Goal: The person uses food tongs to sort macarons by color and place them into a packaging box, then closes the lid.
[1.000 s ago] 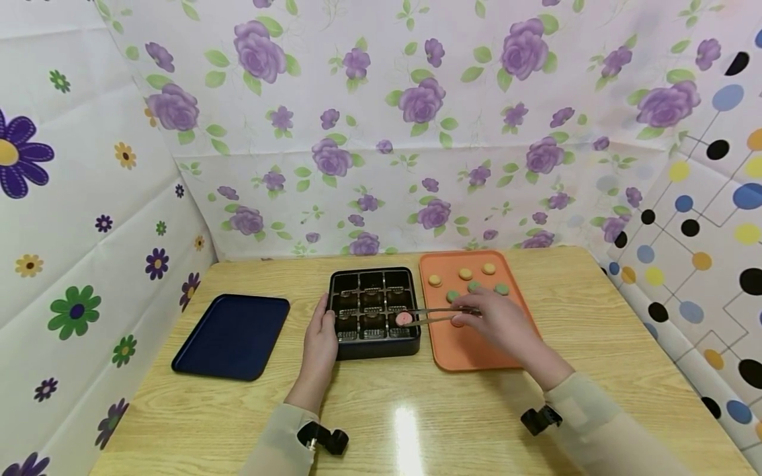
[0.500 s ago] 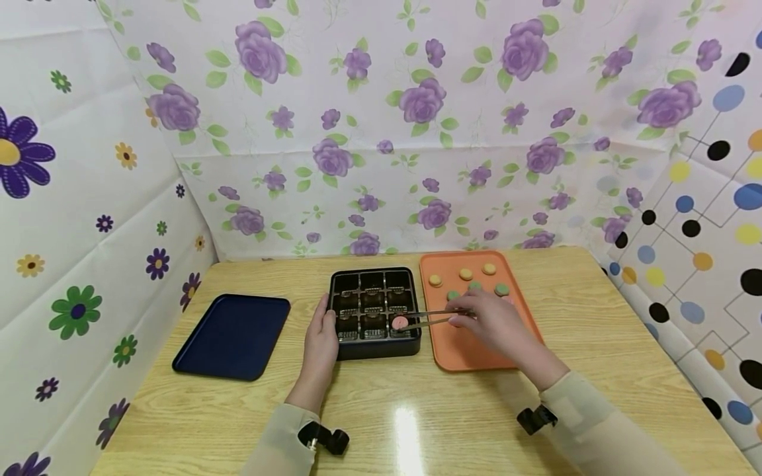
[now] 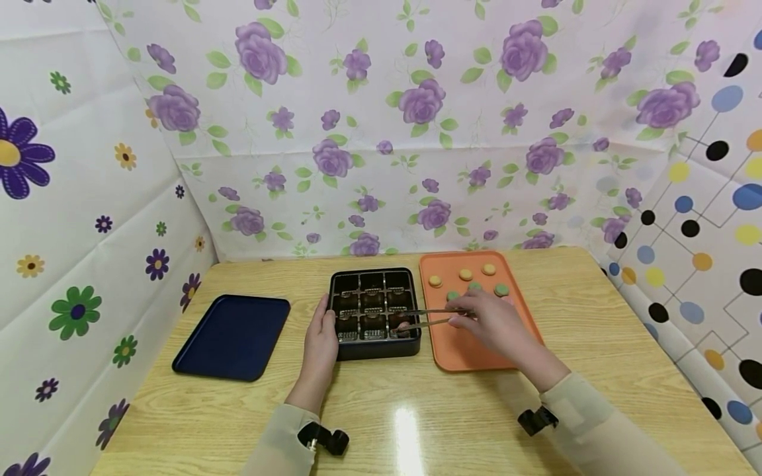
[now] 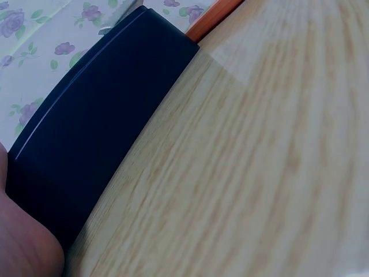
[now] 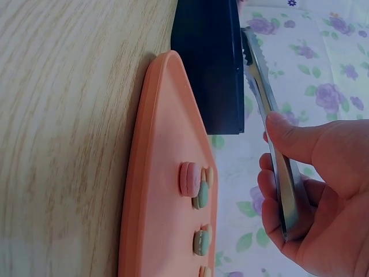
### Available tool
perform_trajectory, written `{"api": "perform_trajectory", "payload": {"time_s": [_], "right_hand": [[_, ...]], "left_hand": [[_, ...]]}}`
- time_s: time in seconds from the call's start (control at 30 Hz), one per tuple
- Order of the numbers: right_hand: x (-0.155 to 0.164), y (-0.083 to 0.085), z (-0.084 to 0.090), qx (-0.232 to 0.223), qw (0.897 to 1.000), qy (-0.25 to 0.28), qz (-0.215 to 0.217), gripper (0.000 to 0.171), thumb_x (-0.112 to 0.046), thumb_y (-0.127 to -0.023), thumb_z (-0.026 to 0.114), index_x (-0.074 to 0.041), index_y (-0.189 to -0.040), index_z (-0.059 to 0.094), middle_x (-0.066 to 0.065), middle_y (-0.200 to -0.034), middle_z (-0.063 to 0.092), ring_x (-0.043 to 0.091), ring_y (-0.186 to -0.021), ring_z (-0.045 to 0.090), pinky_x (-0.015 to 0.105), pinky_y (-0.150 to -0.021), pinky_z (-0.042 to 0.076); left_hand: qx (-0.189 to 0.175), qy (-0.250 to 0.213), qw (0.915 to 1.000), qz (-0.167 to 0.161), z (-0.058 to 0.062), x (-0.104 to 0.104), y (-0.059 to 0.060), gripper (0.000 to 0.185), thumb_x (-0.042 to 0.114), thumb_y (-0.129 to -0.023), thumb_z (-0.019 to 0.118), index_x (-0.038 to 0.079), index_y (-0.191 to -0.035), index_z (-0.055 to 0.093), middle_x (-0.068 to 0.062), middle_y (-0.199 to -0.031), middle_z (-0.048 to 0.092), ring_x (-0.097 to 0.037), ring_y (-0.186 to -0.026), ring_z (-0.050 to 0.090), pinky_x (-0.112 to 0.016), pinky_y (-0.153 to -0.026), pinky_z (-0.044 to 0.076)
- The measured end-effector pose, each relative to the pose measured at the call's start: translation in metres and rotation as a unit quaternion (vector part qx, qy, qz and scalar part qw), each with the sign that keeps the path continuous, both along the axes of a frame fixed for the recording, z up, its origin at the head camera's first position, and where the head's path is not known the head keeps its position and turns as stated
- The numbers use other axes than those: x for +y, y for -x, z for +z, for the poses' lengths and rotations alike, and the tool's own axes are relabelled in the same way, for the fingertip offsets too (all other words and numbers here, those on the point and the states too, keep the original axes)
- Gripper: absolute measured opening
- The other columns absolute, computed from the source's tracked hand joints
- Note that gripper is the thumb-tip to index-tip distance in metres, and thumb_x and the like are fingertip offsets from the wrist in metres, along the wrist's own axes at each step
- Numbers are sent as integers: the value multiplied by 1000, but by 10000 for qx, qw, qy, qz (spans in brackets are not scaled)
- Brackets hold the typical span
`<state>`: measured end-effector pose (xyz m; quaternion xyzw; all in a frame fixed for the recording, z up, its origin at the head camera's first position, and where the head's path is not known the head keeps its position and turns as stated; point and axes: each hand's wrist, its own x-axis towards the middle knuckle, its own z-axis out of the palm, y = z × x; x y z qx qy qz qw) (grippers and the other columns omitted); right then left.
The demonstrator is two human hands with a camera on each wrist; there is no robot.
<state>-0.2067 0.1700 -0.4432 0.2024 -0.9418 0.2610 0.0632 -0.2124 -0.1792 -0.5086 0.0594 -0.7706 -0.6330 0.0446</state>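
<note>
- The desk (image 3: 452, 423) carries a blue tray (image 3: 232, 336) on the left, a black box (image 3: 374, 311) of nine cells in the middle and an orange tray (image 3: 476, 344) just right of it.
- Left hand (image 3: 320, 340) lies flat against the box's left wall, fingers straight, holding nothing.
- Right hand (image 3: 497, 324) grips tongs (image 3: 431, 317), whose tips reach into the near right cell.
- A pink macaron (image 3: 403, 325) sits low in that cell, half hidden; whether the tong tips pinch it I cannot tell.
- Judged step: setting it down. Next calls for easing the tongs apart, lifting clear, then reaching for the macarons (image 3: 465, 274) on the orange tray.
</note>
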Motion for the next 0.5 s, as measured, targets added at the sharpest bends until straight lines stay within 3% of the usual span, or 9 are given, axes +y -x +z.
{"api": "perform_trajectory", "payload": {"time_s": [0.07,0.13,0.23,0.33,0.5], "right_hand": [[2,-1,0,-17,10000,42,-34,29,-27,-103,81,-16,-130,83,4,-119,74,27,-113,72,44,-79,60],[5,-2,-1,-39,9999,88,-95,31,-26,-103,81,-16,-133,82,11,-130,74,37,-132,66,53,-90,61],[11,-4,0,-31,9996,197,-176,34,-23,-103,82,-14,-135,81,16,-140,71,43,-140,61,61,-96,59],[19,-7,0,28,9992,253,-298,31,-21,-102,83,-15,-133,82,11,-130,73,34,-116,73,56,-87,61],[35,-9,-4,195,9984,159,-497,29,-21,-102,84,-14,-130,82,1,-107,69,22,-94,69,43,-71,56]], "left_hand": [[-13,-25,10000,-9,0,0,0,59,37,-123,33,22,-179,23,-3,-183,18,-32,-168,16,-57,-134,19],[-22,-44,10000,-13,-1,0,0,59,38,-123,32,22,-179,23,-2,-183,18,-31,-168,16,-56,-134,19],[-18,-54,10000,-20,-1,-1,1,60,39,-122,32,21,-179,23,-2,-183,18,-31,-168,16,-56,-134,20],[-11,-43,10000,-17,-2,-1,1,60,39,-122,32,21,-179,22,-3,-183,18,-32,-168,16,-57,-134,20],[-19,-48,10000,-17,-1,-1,1,60,39,-123,32,22,-179,23,-2,-183,18,-30,-168,16,-56,-134,20]]}}
